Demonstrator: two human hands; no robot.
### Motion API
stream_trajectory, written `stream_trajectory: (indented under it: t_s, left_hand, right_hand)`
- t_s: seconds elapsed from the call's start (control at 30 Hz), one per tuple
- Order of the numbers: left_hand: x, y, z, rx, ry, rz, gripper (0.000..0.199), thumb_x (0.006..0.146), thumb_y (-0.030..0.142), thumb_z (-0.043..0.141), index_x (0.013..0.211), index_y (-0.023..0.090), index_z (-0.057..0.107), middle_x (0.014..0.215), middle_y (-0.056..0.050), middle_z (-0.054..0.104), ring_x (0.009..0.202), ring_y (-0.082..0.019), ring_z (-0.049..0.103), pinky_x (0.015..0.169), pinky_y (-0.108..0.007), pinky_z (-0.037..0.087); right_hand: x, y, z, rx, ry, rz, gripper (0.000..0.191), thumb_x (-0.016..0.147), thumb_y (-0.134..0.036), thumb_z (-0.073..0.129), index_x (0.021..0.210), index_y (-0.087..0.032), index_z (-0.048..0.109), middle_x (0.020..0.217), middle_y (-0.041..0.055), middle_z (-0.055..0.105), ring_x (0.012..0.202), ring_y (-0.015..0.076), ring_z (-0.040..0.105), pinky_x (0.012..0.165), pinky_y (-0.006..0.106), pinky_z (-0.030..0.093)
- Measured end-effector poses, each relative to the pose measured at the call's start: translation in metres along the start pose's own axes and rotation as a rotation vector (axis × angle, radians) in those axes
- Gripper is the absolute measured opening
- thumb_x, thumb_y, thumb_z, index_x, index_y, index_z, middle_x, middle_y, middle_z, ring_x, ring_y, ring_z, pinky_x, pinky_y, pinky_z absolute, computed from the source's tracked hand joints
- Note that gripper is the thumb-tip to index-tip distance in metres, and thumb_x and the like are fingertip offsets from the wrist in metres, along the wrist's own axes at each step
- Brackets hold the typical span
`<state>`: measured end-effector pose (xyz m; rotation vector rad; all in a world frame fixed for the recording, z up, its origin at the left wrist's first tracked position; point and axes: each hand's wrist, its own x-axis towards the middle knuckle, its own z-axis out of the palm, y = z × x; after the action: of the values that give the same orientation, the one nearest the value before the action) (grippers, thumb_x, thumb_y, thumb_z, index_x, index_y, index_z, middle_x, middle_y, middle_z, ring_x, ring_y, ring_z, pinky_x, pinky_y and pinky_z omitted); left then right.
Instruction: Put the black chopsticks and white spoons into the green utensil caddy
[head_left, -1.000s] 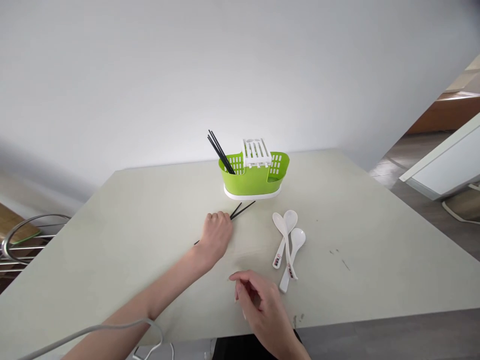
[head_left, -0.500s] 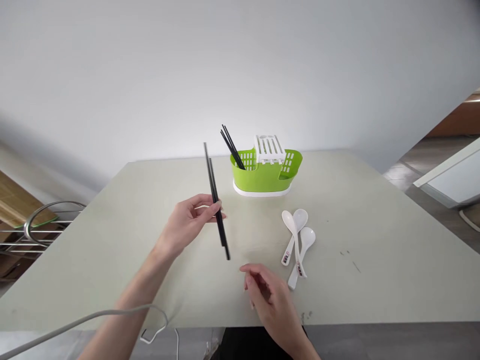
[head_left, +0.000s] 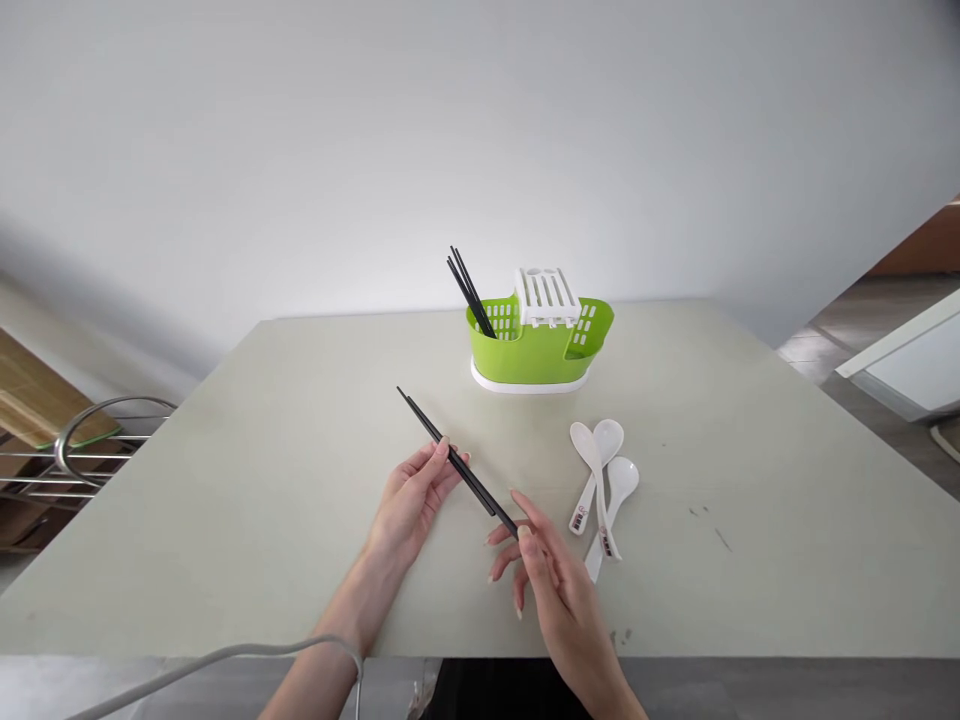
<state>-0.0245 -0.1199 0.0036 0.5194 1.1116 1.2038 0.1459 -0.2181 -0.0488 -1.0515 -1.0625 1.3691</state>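
Two black chopsticks (head_left: 472, 485) are pinched near their middle between the thumb and fingers of my left hand (head_left: 411, 500). They slant from upper left to lower right, one reaching further than the other. My right hand (head_left: 559, 585) touches the lower end of the longer one with its thumb, its other fingers spread. Behind them stands a green basket (head_left: 525, 358) with a white slotted rack (head_left: 548, 295) on top and a white base. Several black chopsticks (head_left: 471, 292) lean in its left compartment. White spoons (head_left: 622, 480) lie crossed, right of my right hand.
The pale table (head_left: 300, 440) meets a wall (head_left: 375, 150) at its back edge. A metal rack (head_left: 82, 480) with a wooden board (head_left: 45, 390) stands at the left. A grey cable (head_left: 225, 655) crosses my left forearm.
My left hand has moved right and down, tilting the chopsticks further over. My right hand has opened its fingers and come to the chopsticks' lower end. The view has shifted slightly.
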Motion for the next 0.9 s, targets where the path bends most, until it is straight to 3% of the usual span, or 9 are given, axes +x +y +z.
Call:
stream_trajectory:
  t_s: [0.17, 0.53, 0.9]
  left_hand:
    - [-0.002, -0.003, -0.005, -0.059, 0.009, -0.040, 0.012, 0.085, 0.023, 0.085, 0.089, 0.014, 0.077, 0.094, -0.006, 0.076, 0.093, -0.016, 0.075, 0.091, -0.025, 0.063]
    - [-0.012, -0.014, 0.001, -0.023, -0.070, -0.046, 0.029, 0.077, 0.033, 0.092, 0.089, 0.014, 0.076, 0.093, -0.005, 0.076, 0.093, -0.017, 0.074, 0.092, -0.028, 0.061]
    - [-0.020, -0.019, 0.005, -0.009, -0.115, -0.033, 0.033, 0.075, 0.038, 0.093, 0.087, 0.015, 0.073, 0.090, -0.004, 0.075, 0.090, -0.018, 0.074, 0.090, -0.029, 0.060]
  right_hand:
    - [0.000, 0.002, -0.001, 0.014, -0.017, -0.022, 0.046, 0.109, -0.049, 0.046, 0.144, -0.022, 0.063, 0.109, 0.0115, 0.073, 0.078, 0.0167, 0.071, 0.050, 0.023, 0.052]
    - [-0.002, 0.000, -0.003, -0.032, -0.028, -0.013, 0.049, 0.109, -0.049, 0.045, 0.146, -0.021, 0.062, 0.124, 0.0153, 0.072, 0.082, 0.0190, 0.073, 0.053, 0.027, 0.055]
    - [0.000, 0.001, -0.003, -0.060, -0.043, -0.016, 0.050, 0.109, -0.051, 0.045, 0.142, -0.020, 0.065, 0.115, 0.0134, 0.072, 0.077, 0.0176, 0.071, 0.051, 0.025, 0.053]
